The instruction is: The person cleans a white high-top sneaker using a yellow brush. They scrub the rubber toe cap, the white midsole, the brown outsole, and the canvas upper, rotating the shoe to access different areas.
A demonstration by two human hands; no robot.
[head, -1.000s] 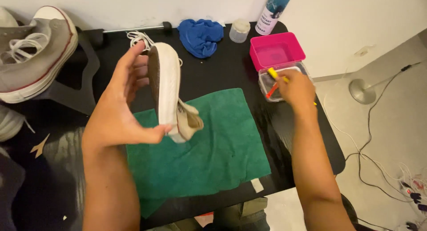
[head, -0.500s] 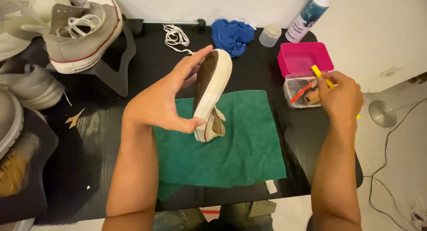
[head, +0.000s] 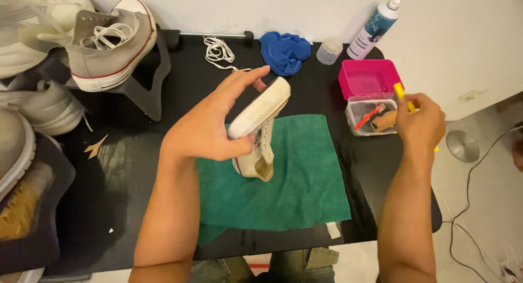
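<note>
open green cloth [head: 305,190] around held sneaker [head: 260,125], pink tub [head: 369,77] and clear box [head: 364,113] crowding right edge

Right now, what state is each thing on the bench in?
Left hand: gripping the white sneaker, sole tilted up.
Right hand: closed on a yellow-handled brush.
Green towel: spread flat.
Clear tub: open, tools inside.
Pink tub: open.
Spray bottle: upright.
Blue cloth: crumpled.
</note>
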